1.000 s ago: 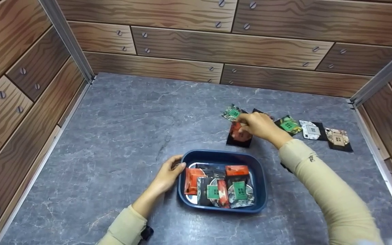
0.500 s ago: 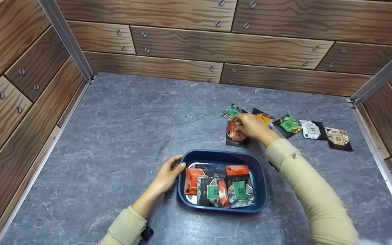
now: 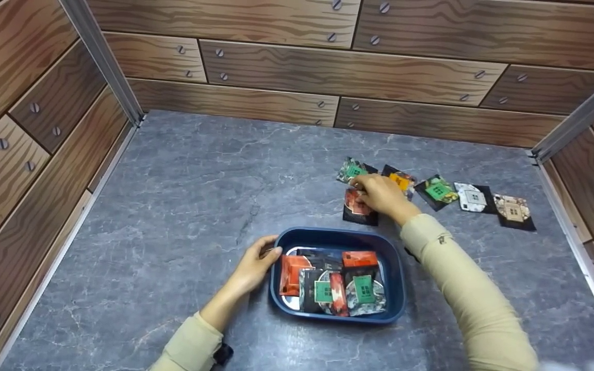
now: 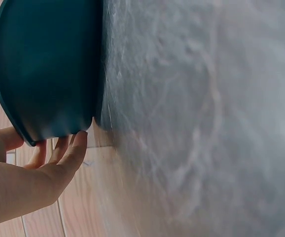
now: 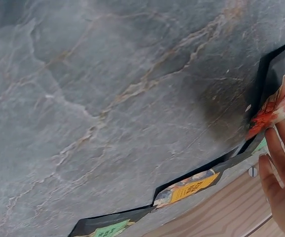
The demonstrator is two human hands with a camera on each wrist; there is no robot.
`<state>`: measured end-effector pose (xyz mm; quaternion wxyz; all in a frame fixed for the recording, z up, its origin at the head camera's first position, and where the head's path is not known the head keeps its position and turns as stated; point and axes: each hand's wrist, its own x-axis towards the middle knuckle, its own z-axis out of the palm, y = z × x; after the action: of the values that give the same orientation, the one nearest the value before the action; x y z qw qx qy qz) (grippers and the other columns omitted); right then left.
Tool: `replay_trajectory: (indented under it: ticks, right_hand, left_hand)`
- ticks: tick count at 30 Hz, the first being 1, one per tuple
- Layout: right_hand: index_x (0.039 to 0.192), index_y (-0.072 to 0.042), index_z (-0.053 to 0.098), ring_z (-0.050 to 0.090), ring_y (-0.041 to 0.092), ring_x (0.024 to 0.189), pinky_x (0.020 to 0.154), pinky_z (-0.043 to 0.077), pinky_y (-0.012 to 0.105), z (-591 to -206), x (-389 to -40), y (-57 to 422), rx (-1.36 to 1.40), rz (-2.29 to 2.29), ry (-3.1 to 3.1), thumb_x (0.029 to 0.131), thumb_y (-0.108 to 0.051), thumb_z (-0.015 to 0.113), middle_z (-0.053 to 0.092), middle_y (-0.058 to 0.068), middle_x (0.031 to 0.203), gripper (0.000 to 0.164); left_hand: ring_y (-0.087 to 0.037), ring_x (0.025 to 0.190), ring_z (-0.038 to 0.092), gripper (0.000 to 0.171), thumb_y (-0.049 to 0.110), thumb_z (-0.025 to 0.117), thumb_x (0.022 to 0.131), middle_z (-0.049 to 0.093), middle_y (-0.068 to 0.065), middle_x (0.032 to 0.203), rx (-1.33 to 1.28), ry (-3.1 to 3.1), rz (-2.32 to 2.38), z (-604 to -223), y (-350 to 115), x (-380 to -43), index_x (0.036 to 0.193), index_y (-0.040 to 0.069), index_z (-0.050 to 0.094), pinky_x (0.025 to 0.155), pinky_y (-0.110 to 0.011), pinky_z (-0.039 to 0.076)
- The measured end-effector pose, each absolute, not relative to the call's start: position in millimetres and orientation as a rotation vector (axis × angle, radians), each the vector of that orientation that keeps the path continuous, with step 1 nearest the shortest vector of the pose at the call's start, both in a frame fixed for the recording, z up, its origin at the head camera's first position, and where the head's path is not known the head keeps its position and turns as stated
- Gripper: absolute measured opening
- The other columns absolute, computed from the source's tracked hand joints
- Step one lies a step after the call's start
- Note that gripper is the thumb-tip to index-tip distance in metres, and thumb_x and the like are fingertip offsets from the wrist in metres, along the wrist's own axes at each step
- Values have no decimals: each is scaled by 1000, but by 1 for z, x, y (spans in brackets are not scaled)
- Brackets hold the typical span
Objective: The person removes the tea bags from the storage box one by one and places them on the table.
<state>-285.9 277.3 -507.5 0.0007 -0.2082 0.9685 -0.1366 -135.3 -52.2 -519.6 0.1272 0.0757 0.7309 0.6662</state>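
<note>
My left hand (image 3: 253,265) grips the left end of a blue plastic basin (image 3: 402,288), thumb at the rim and fingers against the outer wall in the left wrist view. Inside lie several packets, among them an orange one (image 3: 291,275) and a green-labelled one (image 3: 363,291). Behind the basin my right hand (image 3: 379,193) pinches the upper part of a red-and-black packet (image 3: 355,206), thumb on its printed face. Right behind that hand is a green-labelled packet (image 3: 351,169), partly covered by the fingers.
To the right lie a yellow-labelled packet (image 3: 400,179), a yellow-and-green packet (image 3: 437,190), a white packet (image 3: 472,197) and a beige packet (image 3: 512,210) in a row. Wood-patterned walls (image 3: 276,67) enclose the grey marbled tabletop (image 3: 199,180).
The right hand has shifted slightly left over the red-and-black packet, uncovering the yellow-labelled packet. The left hand and basin have stayed in place.
</note>
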Motion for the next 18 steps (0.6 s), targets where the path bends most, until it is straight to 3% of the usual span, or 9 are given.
replay_trajectory:
  ticks: [8, 18]
  right_hand:
    - [117, -5, 70, 65, 35, 100, 85, 53, 52, -499, -281, 278, -656, -477, 3054, 88, -9, 74, 70, 16, 109, 30]
    - [111, -4, 72, 66, 32, 97, 82, 55, 50, -469, -264, 265, -900, -458, 3035, 84, 0, 76, 71, 13, 107, 28]
  left_hand:
    - [-44, 122, 53, 38, 3, 52, 101, 55, -34, 129, 245, 2122, 1955, -521, -52, -135, 131, -18, 46, 104, -45, 46]
    - [-44, 122, 54, 39, 5, 51, 102, 54, -34, 130, 211, 2118, 1929, -521, -52, -137, 134, -17, 45, 100, -43, 50]
